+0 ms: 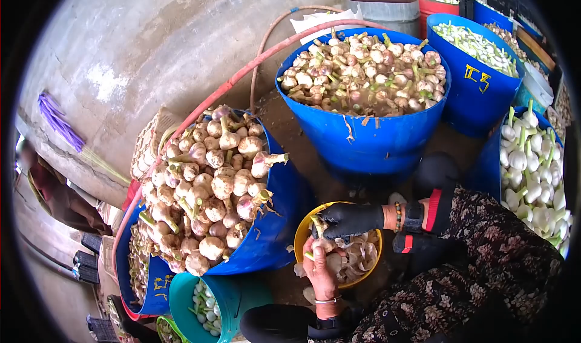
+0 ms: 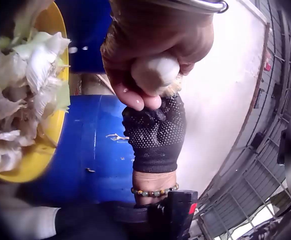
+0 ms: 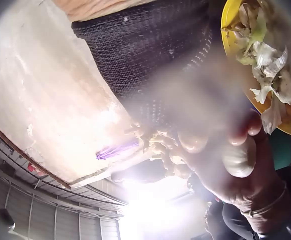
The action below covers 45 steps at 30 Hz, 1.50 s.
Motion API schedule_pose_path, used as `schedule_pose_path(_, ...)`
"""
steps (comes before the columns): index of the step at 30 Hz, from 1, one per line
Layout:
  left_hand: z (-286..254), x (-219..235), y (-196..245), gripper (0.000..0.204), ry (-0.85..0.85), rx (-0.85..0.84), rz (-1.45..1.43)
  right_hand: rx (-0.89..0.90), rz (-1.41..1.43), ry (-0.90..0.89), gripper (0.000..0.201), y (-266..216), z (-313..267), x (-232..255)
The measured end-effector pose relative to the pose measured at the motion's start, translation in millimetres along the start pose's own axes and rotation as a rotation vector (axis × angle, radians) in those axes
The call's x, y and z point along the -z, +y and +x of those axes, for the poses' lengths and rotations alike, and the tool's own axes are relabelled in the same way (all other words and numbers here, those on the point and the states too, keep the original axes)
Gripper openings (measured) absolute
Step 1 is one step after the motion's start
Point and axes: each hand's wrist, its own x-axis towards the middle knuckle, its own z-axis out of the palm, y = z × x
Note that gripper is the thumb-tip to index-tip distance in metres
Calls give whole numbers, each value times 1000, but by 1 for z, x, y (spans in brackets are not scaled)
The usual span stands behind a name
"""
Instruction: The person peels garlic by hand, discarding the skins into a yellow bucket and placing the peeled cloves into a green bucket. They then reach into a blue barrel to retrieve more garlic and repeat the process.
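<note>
A garlic bulb (image 2: 155, 72), pale and smooth on its showing side, is in my bare left hand (image 1: 322, 276), whose fingers curl round it. My right hand (image 1: 351, 220) wears a black knitted glove with white dots. Its fingers are bent and pinch the bulb's stem end, right against the left fingertips; the glove hides part of that grip. Both hands are over a yellow bucket (image 1: 296, 244) that contains loose papery garlic skins (image 1: 362, 259). In the right wrist view, the white garlic shows below the left fingertips, and a blur covers part of the glove.
A blue barrel (image 1: 275, 204) heaped with unpeeled garlic stands left, another blue barrel (image 1: 363, 134) ahead. A teal bucket (image 1: 181, 297) has white bulbs inside. Peeled bulbs (image 1: 529, 161) fill a container at right. A red hose (image 1: 224, 89) runs along the wall. Another person (image 1: 60, 191) is far left.
</note>
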Motion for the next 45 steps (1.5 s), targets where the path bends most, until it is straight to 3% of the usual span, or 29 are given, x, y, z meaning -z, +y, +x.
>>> schedule_pose_path(3, -1, -6, 1, 65, 14, -22, 45, 9, -60, 31, 19, 4, -2, -3)
schedule_pose_path(5, -2, -8, 0, 57, -5, -31, 50, -49, 58, 47, 17, 6, -4, -4)
schedule_pose_path(9, -3, -6, -2, 52, -8, -15, -38, -80, -44, 79, 15, 6, -3, -5)
schedule_pose_path(11, -4, -4, 1, 48, -98, 133, -367, -53, -18, 110, 14, 9, 0, -6)
schedule_pose_path(13, -4, 2, -5, 49, -132, 202, -464, -11, -35, 107, 14, 13, 2, -7)
schedule_pose_path(15, -5, 2, -8, 53, -271, 366, -891, 31, -52, 108, 15, 15, 4, -8)
schedule_pose_path(17, -3, 6, -10, 57, -283, 393, -926, 108, -133, 108, 16, 16, 6, -8)
schedule_pose_path(19, 3, 5, -3, 55, -254, 304, -493, 74, -208, 145, 17, -5, 5, -6)
schedule_pose_path(20, 0, -5, 3, 56, -96, 164, -312, 41, -287, 183, 17, -14, 4, -5)
schedule_pose_path(21, -4, -14, 8, 46, 26, -19, -55, 41, -289, 185, 17, -16, 5, -5)
schedule_pose_path(23, 6, -10, -4, 40, 142, -611, 772, 43, -330, 287, 18, -16, 5, -8)
schedule_pose_path(24, 4, -14, 8, 43, 154, -639, 1051, 41, -329, 286, 18, -14, 5, -11)
schedule_pose_path(25, 4, -10, 2, 43, 155, -640, 1050, 77, -368, 321, 17, -9, 5, -15)
schedule_pose_path(27, 8, -3, -9, 36, 95, -352, 511, 117, -407, 362, 16, -5, 8, -12)
schedule_pose_path(28, 2, -10, 2, 32, 33, -120, 132, 61, -287, 300, 14, -2, 9, -9)
schedule_pose_path(29, 3, -9, -2, 31, -65, -44, -148, 6, -169, 235, 11, -1, 9, -7)
schedule_pose_path(31, 2, -2, -9, 32, -223, 47, -465, -77, -143, 228, 9, -2, 8, -5)
schedule_pose_path(32, 2, 2, -11, 32, -221, 45, -464, -160, -115, 220, 7, -3, 7, -6)
schedule_pose_path(34, 2, 3, -11, 34, -109, 258, -637, -140, -142, 244, 7, -11, 5, -6)
schedule_pose_path(35, 2, 0, -11, 34, -109, 258, -636, -118, -171, 270, 8, -14, 5, -6)
schedule_pose_path(37, 2, -18, -3, 34, 240, -55, 28, -101, -224, 331, 8, -13, 5, -9)
schedule_pose_path(39, 1, -11, -6, 31, 303, -424, 700, -86, -280, 393, 9, -17, 3, -12)
schedule_pose_path(41, -3, -11, -7, 36, 261, -244, 370, -212, -235, 352, 9, -27, 3, -15)
schedule_pose_path(45, -3, -16, -8, 43, 210, -389, 471, -207, 26, 403, 9, -20, 5, -18)
